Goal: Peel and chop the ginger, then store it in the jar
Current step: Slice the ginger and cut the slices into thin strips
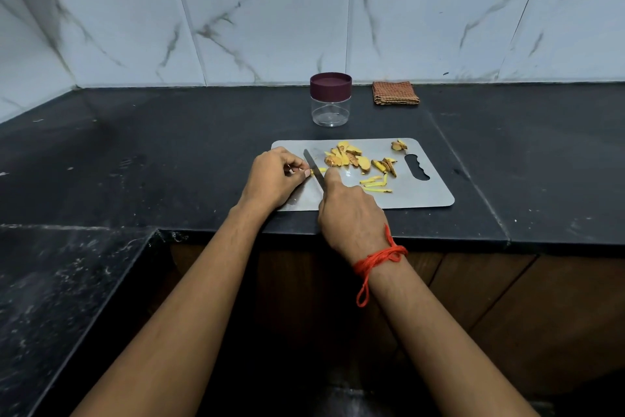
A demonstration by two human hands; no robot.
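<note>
**Desk** [169,146]: black stone. It carries all the items below.

**Chopping board** [422,193]: grey and metal-looking, with a cut-out grip at its right end. All places below are given from it.

**Right hand** [351,213]: at the board's near edge. Its fingers are curled round the knife handle, with one finger laid along the blade's back. An orange thread [378,257] is tied at the wrist.

**Left hand** [274,180]: over the board's left end. Its fingers [297,168] are bent and pinch the ginger piece.

**Jar** [330,108]: just behind the board's far edge. It is clear and empty, with its maroon lid [330,83] on. Probably light and smooth; grip the wall and twist the lid.

**Cloth** [395,93]: folded, behind the board's far right corner.

**Knife** [313,166]: the blade lies across the board's left part.

**Peelings** [348,158]: heaped at the board's far middle.

**Ginger strips** [375,185]: on the board's middle, right of the knife. Light and loose; best gathered by scooping.

**Ginger piece** [319,171]: yellow and small, at the blade. Likely firm, fibrous and damp-slippery; hold the end away from the edge.

**Writing**: none readable on any item.
</note>
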